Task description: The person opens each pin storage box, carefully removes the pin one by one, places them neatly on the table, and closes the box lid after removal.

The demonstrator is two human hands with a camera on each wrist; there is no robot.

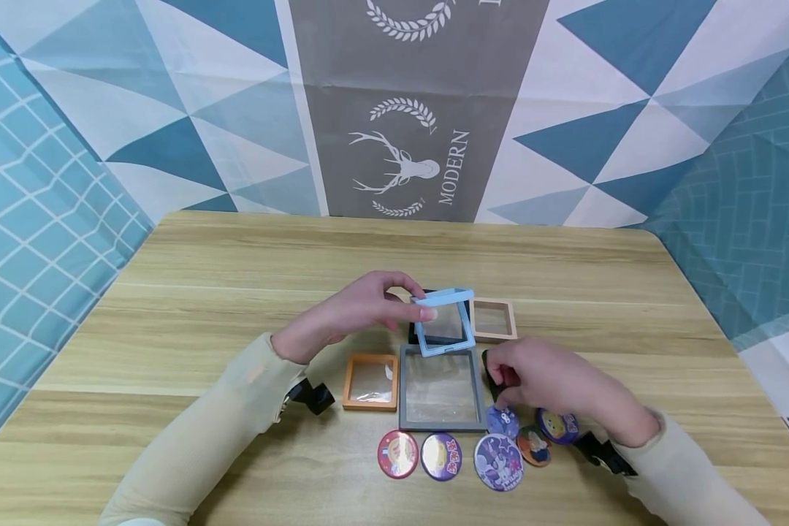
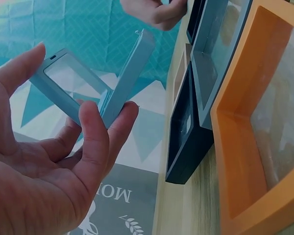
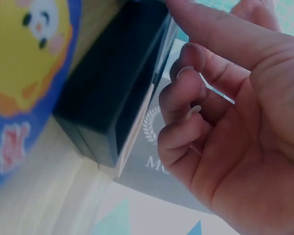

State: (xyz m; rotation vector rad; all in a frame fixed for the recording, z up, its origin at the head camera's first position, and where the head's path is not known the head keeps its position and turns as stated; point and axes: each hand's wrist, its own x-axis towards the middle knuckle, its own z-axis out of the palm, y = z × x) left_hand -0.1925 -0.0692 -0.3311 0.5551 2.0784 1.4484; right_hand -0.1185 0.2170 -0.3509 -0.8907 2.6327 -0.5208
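Observation:
My left hand [image 1: 375, 303] holds a small light-blue display frame [image 1: 446, 351], swung apart at its hinge, over the black frame behind. The thumb and fingertips grip its edges in the left wrist view. My right hand [image 1: 539, 372] is low over the right side, its thumb tip at the upper edge of a small blue-purple round badge [image 1: 502, 422]. Several of its fingers curl inward in the right wrist view; whether thumb and index pinch the badge is hidden. Beside that hand lies a black frame [image 3: 112, 73], mostly covered in the head view.
A large grey frame [image 1: 404, 387] lies in the middle, with an orange frame [image 1: 350, 383] to its left and a beige one [image 1: 513, 318] behind. Badges lie along the front: red [image 1: 397, 454], purple-yellow [image 1: 441, 456], large purple [image 1: 498, 462], orange [image 1: 534, 446] and blue-yellow [image 1: 557, 425].

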